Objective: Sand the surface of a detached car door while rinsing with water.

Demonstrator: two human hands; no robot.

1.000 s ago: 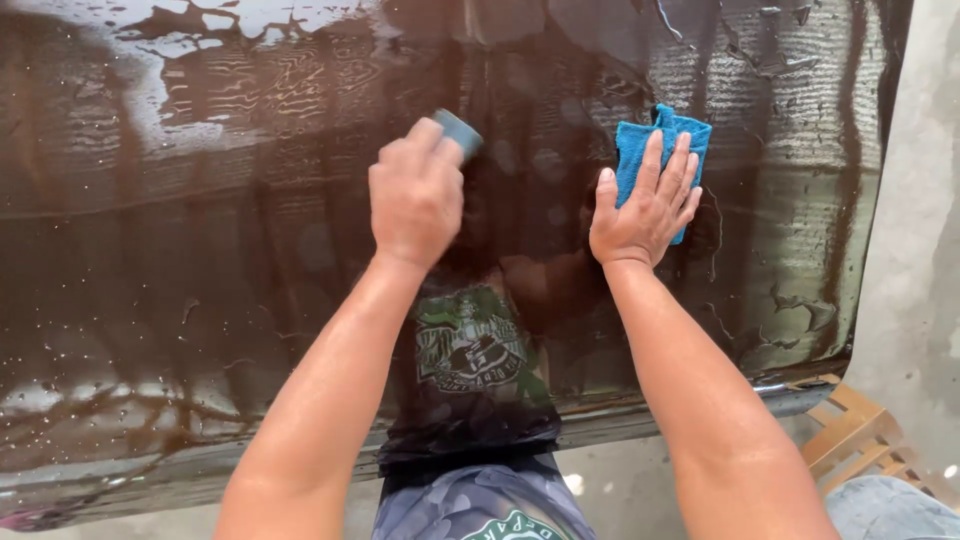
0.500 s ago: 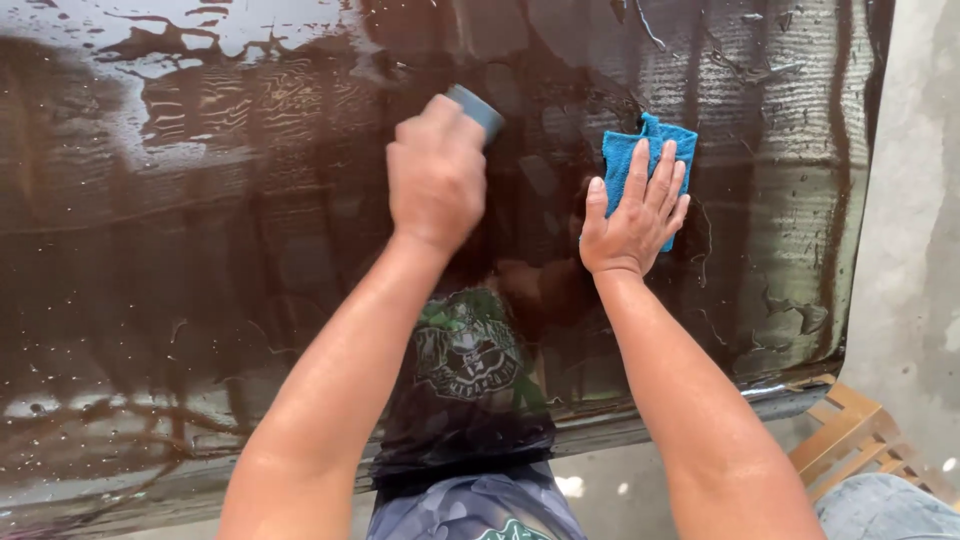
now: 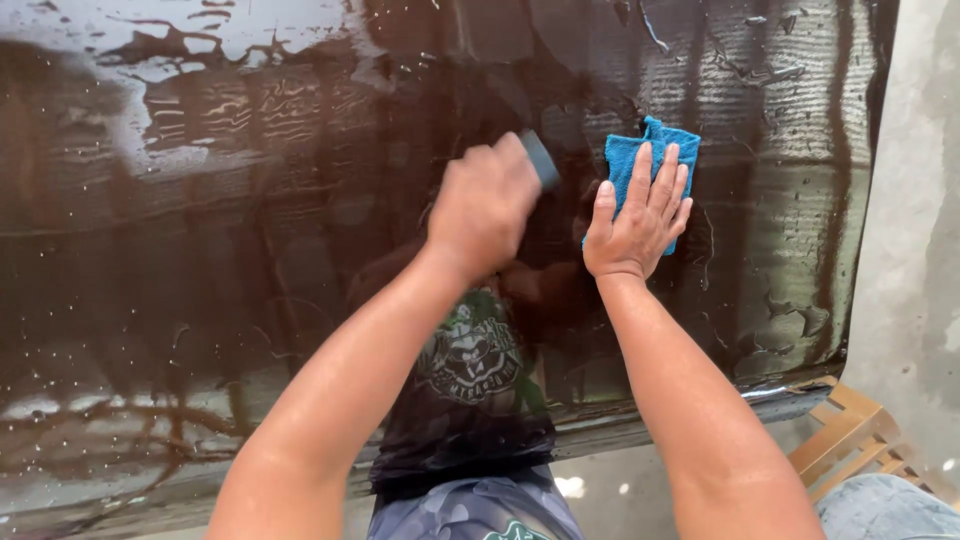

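A small grey-blue squeegee block [image 3: 540,158] sits against the wet, dark tinted glass panel [image 3: 200,250], just left of a folded blue cloth [image 3: 640,165] that also lies on the glass. The left hand [image 3: 482,205] has its grip clenched around the block, fingers curled tight so that only the block's upper end shows past the knuckles. The right hand [image 3: 635,225] lies flat with fingers spread, its grip released, palm and fingers pressing the cloth onto the panel; the cloth's top and right edge show beyond the fingertips. The two hands are near each other but apart.

Compared with half a second ago, the left hand and block have slid right and slightly down across the glass, closing in on the cloth, while the right hand keeps the cloth pinned in much the same spot.

Water streaks and droplets cover the panel, which reflects the person's printed shirt. A wooden pallet [image 3: 850,430] lies on the concrete floor [image 3: 920,250] at lower right.
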